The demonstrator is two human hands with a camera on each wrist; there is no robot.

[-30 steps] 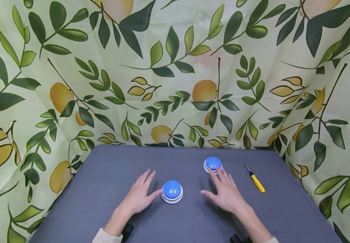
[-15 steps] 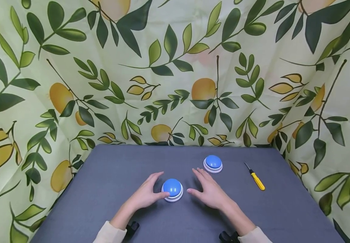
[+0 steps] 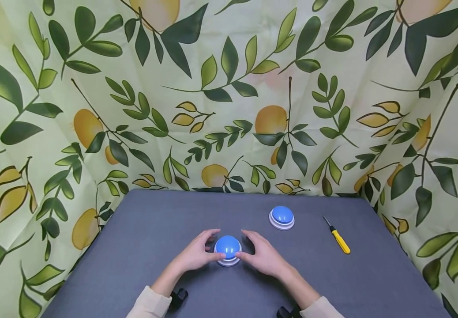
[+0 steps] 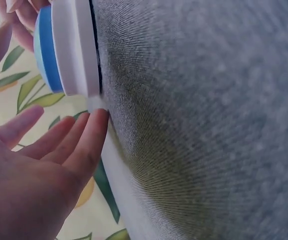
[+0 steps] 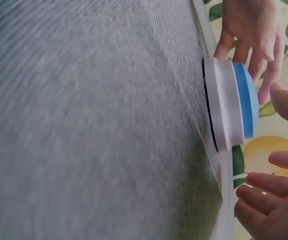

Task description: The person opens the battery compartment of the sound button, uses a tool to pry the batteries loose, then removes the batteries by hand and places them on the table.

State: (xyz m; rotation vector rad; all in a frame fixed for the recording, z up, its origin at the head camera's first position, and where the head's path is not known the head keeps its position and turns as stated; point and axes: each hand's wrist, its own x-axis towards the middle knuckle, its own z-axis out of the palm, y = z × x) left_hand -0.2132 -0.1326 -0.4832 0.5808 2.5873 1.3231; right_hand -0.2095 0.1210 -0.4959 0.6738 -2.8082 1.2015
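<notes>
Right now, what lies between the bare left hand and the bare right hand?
The nearer white-based, round blue button sits between left hand and right hand, shown in the head view.

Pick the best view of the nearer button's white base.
Right wrist: the white base shows side-on, uncropped. Left wrist: also side-on, but cut off by the top edge. Head: seen from above, mostly a rim below the blue dome.
</notes>
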